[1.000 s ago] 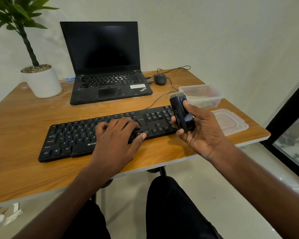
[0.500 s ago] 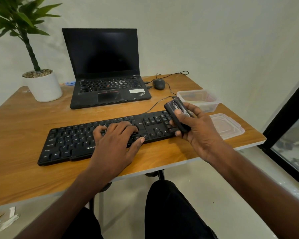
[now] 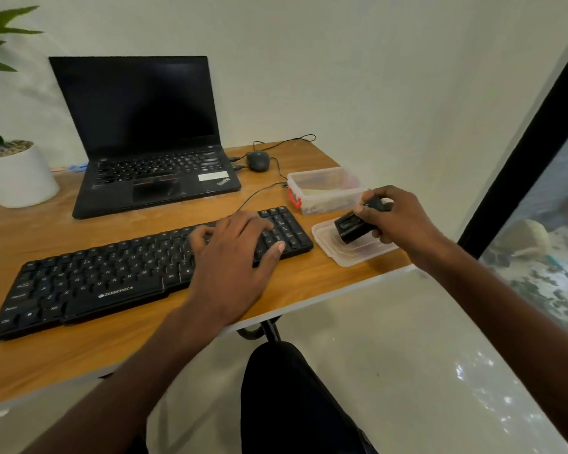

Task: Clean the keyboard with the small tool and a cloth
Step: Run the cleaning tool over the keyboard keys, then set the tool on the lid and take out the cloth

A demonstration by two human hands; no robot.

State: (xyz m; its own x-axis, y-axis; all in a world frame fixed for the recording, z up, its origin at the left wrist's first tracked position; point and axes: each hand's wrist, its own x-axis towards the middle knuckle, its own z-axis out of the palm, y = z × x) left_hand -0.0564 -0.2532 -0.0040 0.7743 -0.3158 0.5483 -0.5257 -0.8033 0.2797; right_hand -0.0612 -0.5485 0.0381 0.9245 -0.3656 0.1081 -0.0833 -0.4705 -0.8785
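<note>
Head view, right hand [image 3: 397, 221] gripping blocky black tool [image 3: 353, 228], left hand [image 3: 233, 253] flat on keyboard [image 3: 79, 283]

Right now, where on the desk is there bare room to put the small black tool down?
Bare wood lies between the plant pot and the laptop, and along the front edge before the keyboard. The right end is crowded: plastic tub, its lid and the right hand gripping the tool.

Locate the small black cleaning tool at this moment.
In the head view, the small tool is gripped in the right hand, over the plastic lid just right of the keyboard.
</note>
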